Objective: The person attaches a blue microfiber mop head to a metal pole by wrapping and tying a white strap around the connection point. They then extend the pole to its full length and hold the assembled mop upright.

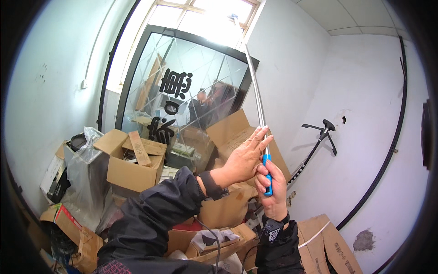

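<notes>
A long silver pole (256, 86) with a blue grip (268, 176) rises at a slant toward the bright window (205, 18). Its small blue-and-white head (234, 18) is up against the window area, too washed out by glare to tell its kind. My right hand (276, 187) is closed round the blue grip. Just above it, my left hand (244, 157) lies against the metal shaft, its fingers stretched out across the pole rather than wrapped round it. Below the window, a large dark-framed glass panel (146, 59) with black lettering leans at a tilt and reflects people.
Opened cardboard boxes (132, 173) and plastic-wrapped items (86, 182) crowd the floor. A flattened carton (326, 246) lies at the lower right. Against the right wall leans a black stand with spread legs (324, 130). A dark cable (216, 242) hangs below my arms.
</notes>
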### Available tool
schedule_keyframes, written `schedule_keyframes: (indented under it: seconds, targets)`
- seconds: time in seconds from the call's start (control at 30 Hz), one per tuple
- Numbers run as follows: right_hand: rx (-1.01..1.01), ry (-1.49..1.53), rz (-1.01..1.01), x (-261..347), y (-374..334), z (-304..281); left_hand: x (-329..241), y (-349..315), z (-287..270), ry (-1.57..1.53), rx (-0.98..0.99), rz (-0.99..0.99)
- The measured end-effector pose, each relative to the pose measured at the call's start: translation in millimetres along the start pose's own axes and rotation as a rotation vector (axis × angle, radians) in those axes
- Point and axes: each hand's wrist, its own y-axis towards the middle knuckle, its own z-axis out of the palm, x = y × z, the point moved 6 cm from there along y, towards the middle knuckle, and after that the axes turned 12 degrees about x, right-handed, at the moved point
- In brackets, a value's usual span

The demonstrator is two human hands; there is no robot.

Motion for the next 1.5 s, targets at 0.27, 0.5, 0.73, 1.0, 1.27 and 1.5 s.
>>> schedule_keyframes:
  seconds: [0.27,0.5,0.73,1.0,1.27,1.5]
  targets:
    - [0.001,-0.3,-0.036,-15,35,-12,27,-5,-2,0.031,0.092,-0.059]
    - [-0.029,-0.695,0.004,23,113,-30,40,-60,-37,0.001,0.101,-0.114]
    - [0.104,-0.595,0.003,15,147,-2,48,-110,-47,-0.163,0.128,-0.204]
    - [0.206,-0.361,0.016,-33,214,22,43,-170,-47,-0.28,0.09,-0.302]
    - [0.279,-0.126,0.18,-65,250,39,62,-191,-55,-0.289,0.015,-0.47]
    - [0.197,-0.026,0.323,-98,151,28,73,-162,-70,-0.404,-0.312,-0.444]
